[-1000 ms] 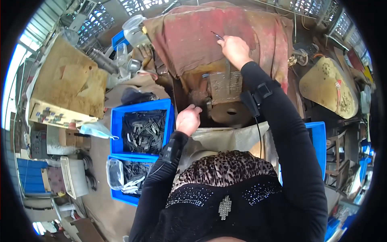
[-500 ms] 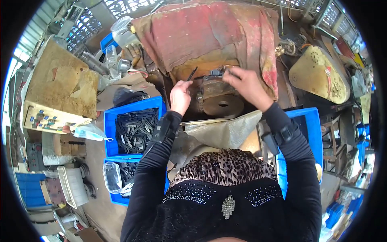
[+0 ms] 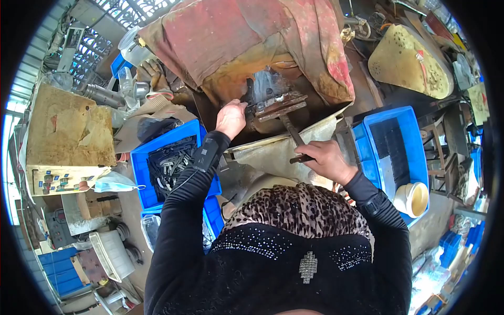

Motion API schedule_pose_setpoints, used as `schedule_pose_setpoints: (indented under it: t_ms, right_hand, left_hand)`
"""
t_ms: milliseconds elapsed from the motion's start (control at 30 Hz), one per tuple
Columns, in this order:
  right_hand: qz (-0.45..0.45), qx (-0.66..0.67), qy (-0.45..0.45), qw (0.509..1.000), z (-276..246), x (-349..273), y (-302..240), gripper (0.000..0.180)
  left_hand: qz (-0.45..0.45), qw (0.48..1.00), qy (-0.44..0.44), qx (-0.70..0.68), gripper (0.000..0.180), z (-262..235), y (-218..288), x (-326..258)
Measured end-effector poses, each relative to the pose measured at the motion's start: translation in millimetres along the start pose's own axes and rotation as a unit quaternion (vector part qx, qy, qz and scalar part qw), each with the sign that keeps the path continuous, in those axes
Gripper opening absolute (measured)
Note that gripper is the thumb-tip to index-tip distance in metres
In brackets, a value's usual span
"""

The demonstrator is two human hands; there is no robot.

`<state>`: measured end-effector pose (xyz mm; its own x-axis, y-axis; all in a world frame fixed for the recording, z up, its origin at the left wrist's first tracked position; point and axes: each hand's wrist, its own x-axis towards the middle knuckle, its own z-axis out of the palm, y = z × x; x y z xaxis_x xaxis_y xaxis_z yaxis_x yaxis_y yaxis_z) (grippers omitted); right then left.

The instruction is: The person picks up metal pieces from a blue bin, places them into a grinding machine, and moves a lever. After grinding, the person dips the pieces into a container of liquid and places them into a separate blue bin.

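My right hand (image 3: 326,160) is closed around the near end of a metal lever (image 3: 292,131), fingers on its short dark crosspiece. The lever runs away from me up to a rusty, wet-looking metal holder (image 3: 281,106). My left hand (image 3: 231,116) is closed at the holder's left end; what its fingers pinch is too hidden to make out. Behind the holder, pale bluish streaks (image 3: 265,85) blur against the dark machine. A stained red and brown cloth (image 3: 226,42) drapes over the machine, and a greyish sheet (image 3: 273,157) hangs along its near edge.
At my left stands a blue bin (image 3: 137,163) of dark flat metal pieces, with another blue bin (image 3: 214,212) partly under my arm. A blue tub (image 3: 362,139) with a cream pot (image 3: 415,199) is at the right. A rusty box with knobs (image 3: 71,131) stands far left.
My right hand has come down and toward me from the machine and now grips the lever. The left hand's thin dark strip no longer shows plainly. The view has shifted and tilted.
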<state>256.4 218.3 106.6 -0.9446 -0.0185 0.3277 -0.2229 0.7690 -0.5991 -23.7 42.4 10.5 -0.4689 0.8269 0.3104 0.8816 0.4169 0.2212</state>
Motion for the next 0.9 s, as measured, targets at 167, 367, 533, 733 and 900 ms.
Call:
schedule_pose_setpoints:
  t_ms: [167,367,533,733,900]
  right_hand:
    - [-0.011,-0.015,-0.018,1.000,10,-18,1,0.029]
    - [-0.023,-0.032,-0.013,0.999,8,-16,-1,0.030]
    - [-0.027,-0.060,0.031,0.997,-4,19,-4,0.032]
    - [-0.087,-0.192,0.186,0.960,-8,110,3,0.019]
    - [0.025,-0.207,0.194,0.959,-8,206,21,0.016]
  left_hand:
    - [0.017,0.999,-0.029,-0.005,0.021,11,-8,-14]
    - [-0.014,1.000,-0.007,-0.019,0.034,0,-1,-26]
    - [-0.051,0.992,0.090,-0.072,0.041,-34,26,-39]
    - [-0.106,0.984,0.097,-0.105,0.053,-26,38,-57]
    - [-0.148,0.974,0.086,-0.149,0.056,-25,31,-67]
